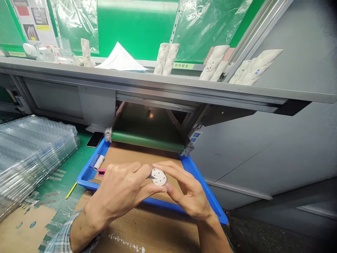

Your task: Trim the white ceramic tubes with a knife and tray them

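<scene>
- The head camera, worn by the person, looks forward and down from above the hands.
- It faces a metal shelf [158, 82] and, below that, a blue tray [86, 182].
- It sits close over the left hand [118, 191] and right hand [189, 193], which fill the lower middle.

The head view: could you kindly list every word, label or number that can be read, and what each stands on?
"首件报告" on the small label on the green board.
The poster: too small to read.
The paper sheet: too small to read.
The white rolls: marks too blurred to read.
</scene>
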